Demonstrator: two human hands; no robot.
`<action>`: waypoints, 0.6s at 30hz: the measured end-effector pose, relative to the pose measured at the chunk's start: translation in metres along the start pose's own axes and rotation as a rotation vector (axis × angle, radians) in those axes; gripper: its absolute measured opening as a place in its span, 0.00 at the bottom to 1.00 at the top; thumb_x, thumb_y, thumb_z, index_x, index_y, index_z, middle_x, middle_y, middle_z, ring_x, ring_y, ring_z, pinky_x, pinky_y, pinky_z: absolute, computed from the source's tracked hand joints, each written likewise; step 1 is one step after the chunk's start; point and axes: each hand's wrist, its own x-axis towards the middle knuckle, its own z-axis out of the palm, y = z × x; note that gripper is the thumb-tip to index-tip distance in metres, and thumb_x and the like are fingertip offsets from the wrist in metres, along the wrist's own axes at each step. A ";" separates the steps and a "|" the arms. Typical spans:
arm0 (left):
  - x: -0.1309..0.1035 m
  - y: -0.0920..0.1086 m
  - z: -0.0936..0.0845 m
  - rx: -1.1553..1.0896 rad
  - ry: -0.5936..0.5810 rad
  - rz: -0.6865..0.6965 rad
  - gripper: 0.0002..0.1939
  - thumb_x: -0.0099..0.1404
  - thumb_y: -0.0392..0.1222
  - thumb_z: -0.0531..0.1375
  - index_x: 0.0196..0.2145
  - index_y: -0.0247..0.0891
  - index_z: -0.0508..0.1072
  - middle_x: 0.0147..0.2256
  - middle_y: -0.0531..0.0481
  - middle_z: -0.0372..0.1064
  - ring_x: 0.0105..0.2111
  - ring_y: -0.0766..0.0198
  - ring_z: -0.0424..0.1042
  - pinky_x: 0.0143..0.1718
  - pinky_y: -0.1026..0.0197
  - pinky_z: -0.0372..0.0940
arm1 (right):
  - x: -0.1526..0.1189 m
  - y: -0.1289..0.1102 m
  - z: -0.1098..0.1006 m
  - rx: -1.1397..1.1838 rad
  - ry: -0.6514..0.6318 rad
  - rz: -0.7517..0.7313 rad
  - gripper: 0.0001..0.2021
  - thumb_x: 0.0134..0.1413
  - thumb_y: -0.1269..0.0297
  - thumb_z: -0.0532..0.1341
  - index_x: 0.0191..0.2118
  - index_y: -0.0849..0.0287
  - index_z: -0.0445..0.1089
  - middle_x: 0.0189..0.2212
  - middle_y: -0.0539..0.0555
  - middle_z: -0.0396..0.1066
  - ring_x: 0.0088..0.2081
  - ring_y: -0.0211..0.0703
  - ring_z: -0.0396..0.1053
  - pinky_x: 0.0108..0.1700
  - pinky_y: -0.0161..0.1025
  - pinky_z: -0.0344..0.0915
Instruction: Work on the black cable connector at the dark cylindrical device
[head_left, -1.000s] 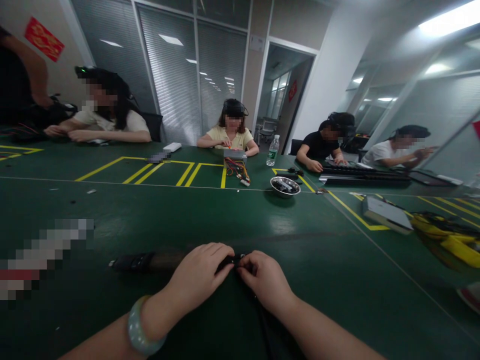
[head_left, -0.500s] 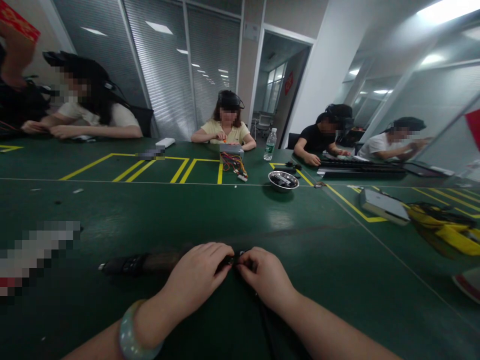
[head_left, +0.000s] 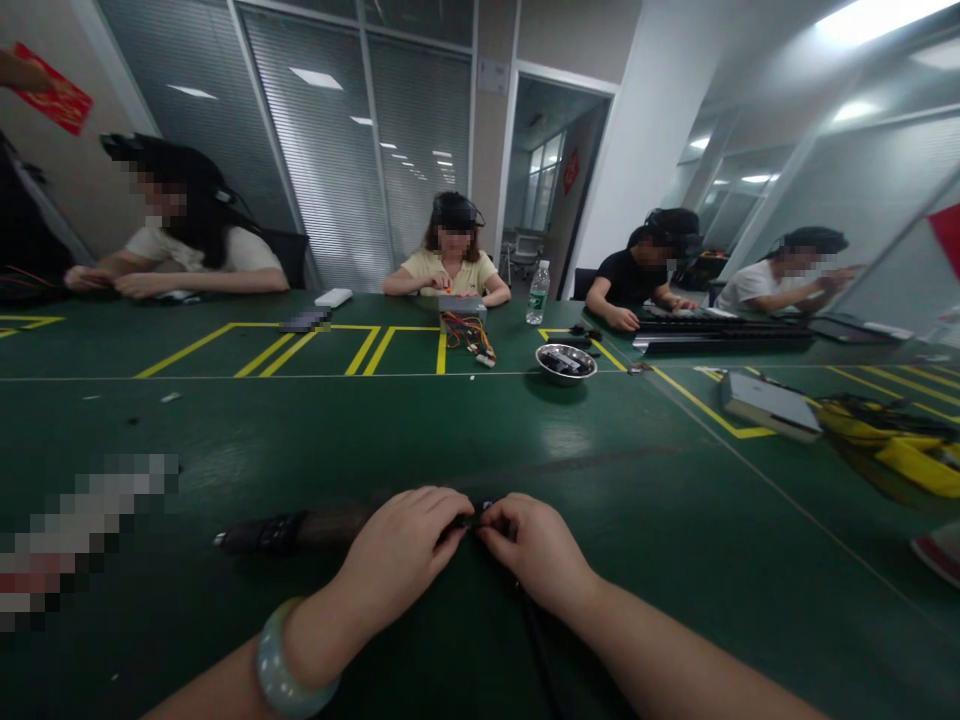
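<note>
My left hand [head_left: 412, 540] and my right hand [head_left: 536, 545] meet close together above the table, each in a pinch. Between their fingertips is a tiny dark part, too small and shaded to name. Behind and left of my left hand lies a long dark cylindrical tool [head_left: 277, 532] with a shiny metal tip pointing left. My left hand covers its right end. A black cable [head_left: 536, 640] runs from below my right hand toward the near edge. A pale bangle [head_left: 289, 660] circles my left wrist.
On the green table [head_left: 675, 600] stand a metal bowl [head_left: 566, 378] of dark parts, a water bottle [head_left: 538, 295] and a metal box with coloured wires [head_left: 466, 325]. At right lie a grey box [head_left: 771, 403] and yellow-black cables [head_left: 896, 440]. Several people sit across.
The view has shifted slightly, so the tool and the left forearm appear a little farther right. Both hands keep their pinch at nearly the same spot.
</note>
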 end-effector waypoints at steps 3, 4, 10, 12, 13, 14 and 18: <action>-0.001 0.002 -0.001 0.017 0.000 -0.038 0.11 0.64 0.37 0.60 0.46 0.42 0.70 0.45 0.48 0.73 0.44 0.55 0.73 0.47 0.51 0.67 | 0.000 0.002 0.001 0.000 0.004 -0.012 0.04 0.56 0.66 0.64 0.36 0.55 0.76 0.32 0.50 0.73 0.33 0.38 0.69 0.36 0.33 0.61; -0.001 0.003 -0.001 0.026 -0.006 -0.036 0.10 0.64 0.37 0.60 0.44 0.42 0.70 0.44 0.48 0.73 0.44 0.55 0.72 0.46 0.51 0.67 | 0.000 0.002 0.001 0.004 0.007 -0.017 0.04 0.56 0.66 0.64 0.36 0.55 0.76 0.32 0.49 0.73 0.33 0.38 0.69 0.36 0.33 0.61; 0.000 0.006 -0.004 0.067 0.000 0.006 0.07 0.65 0.36 0.59 0.42 0.42 0.71 0.45 0.49 0.72 0.44 0.55 0.72 0.46 0.50 0.67 | 0.000 0.001 0.000 0.002 0.027 -0.028 0.04 0.56 0.66 0.64 0.36 0.56 0.77 0.34 0.50 0.74 0.36 0.40 0.70 0.37 0.33 0.62; 0.000 0.006 -0.004 0.064 0.008 0.015 0.06 0.65 0.36 0.59 0.41 0.42 0.71 0.44 0.49 0.72 0.43 0.56 0.72 0.45 0.51 0.67 | -0.001 -0.001 -0.001 -0.002 0.026 -0.036 0.04 0.56 0.66 0.64 0.36 0.56 0.77 0.34 0.51 0.74 0.36 0.40 0.71 0.38 0.33 0.62; -0.001 0.007 -0.005 0.062 0.013 0.021 0.06 0.66 0.36 0.58 0.41 0.42 0.71 0.43 0.49 0.72 0.43 0.56 0.72 0.44 0.52 0.67 | -0.001 -0.001 -0.002 0.001 0.025 -0.042 0.05 0.56 0.66 0.63 0.36 0.56 0.77 0.34 0.51 0.75 0.37 0.40 0.71 0.39 0.34 0.62; -0.001 0.007 -0.005 0.060 0.017 0.026 0.05 0.66 0.35 0.58 0.40 0.41 0.71 0.43 0.49 0.72 0.43 0.56 0.72 0.44 0.52 0.67 | 0.000 -0.002 -0.002 0.006 0.023 -0.048 0.05 0.56 0.66 0.63 0.36 0.56 0.77 0.34 0.51 0.75 0.37 0.40 0.71 0.40 0.34 0.62; -0.002 0.009 -0.008 0.045 0.012 0.026 0.05 0.66 0.35 0.58 0.39 0.42 0.71 0.42 0.50 0.72 0.42 0.58 0.72 0.44 0.53 0.66 | 0.002 -0.004 -0.004 0.030 -0.027 -0.002 0.05 0.56 0.66 0.63 0.36 0.56 0.78 0.32 0.50 0.76 0.34 0.39 0.72 0.35 0.33 0.62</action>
